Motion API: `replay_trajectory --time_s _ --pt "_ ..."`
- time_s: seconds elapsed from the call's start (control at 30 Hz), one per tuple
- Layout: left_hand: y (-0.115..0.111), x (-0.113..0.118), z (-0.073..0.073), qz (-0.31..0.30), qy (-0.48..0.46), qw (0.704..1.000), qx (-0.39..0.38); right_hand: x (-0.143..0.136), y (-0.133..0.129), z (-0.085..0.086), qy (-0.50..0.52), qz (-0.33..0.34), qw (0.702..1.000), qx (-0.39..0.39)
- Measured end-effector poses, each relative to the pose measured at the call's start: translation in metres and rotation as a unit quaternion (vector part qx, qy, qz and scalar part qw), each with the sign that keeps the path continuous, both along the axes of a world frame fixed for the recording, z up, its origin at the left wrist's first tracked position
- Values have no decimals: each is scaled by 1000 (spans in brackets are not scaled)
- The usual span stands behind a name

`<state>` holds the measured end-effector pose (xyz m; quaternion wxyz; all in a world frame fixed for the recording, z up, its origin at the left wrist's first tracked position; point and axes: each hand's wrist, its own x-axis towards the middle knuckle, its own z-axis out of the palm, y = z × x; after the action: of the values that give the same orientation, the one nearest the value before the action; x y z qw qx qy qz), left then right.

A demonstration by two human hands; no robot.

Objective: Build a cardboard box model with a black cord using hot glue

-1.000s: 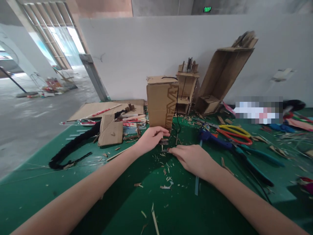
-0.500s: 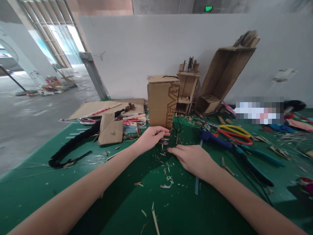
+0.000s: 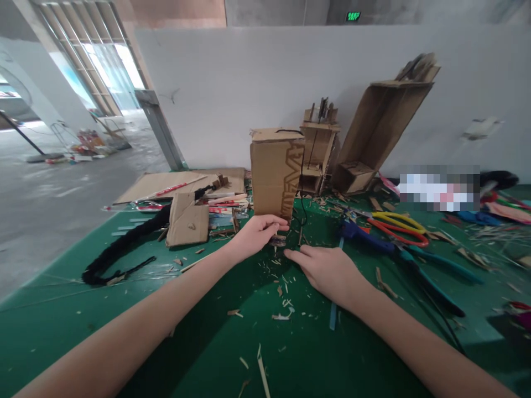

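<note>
A tall cardboard box stands upright at the middle of the green table, a black cord hanging down its right side. At its foot, my left hand is closed on a small dark layered piece, from which a pale stick tip points down. My right hand is just to the right and lower, its fingers closed together, its index fingertip near the small piece. What those fingers hold, if anything, is too small to make out. Pale shavings lie below both hands.
On the left lie a cut cardboard piece and a black fuzzy strip. To the right are a blue glue gun, scissors and teal-handled pliers. Cardboard structures stand behind.
</note>
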<state>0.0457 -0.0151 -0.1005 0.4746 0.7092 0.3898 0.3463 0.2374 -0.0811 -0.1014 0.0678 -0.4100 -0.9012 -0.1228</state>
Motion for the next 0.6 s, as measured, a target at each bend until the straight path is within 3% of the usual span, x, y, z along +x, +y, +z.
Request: replay_trajectory --time_s 0.1,0.27,0.47,0.6 --pt "0 0 -1 -9 -6 1000 0 -1 0 0 -2 -14 1000 -1" --pt "-1 0 0 -7 -9 1000 -18 1 3 0 8 19 999 -32" --pt "-2 -2 2 -2 5 1000 -14 1 0 -6 10 -27 999 22" --pt "-1 -2 0 17 1 999 -31 -1 0 -7 7 -21 999 41"
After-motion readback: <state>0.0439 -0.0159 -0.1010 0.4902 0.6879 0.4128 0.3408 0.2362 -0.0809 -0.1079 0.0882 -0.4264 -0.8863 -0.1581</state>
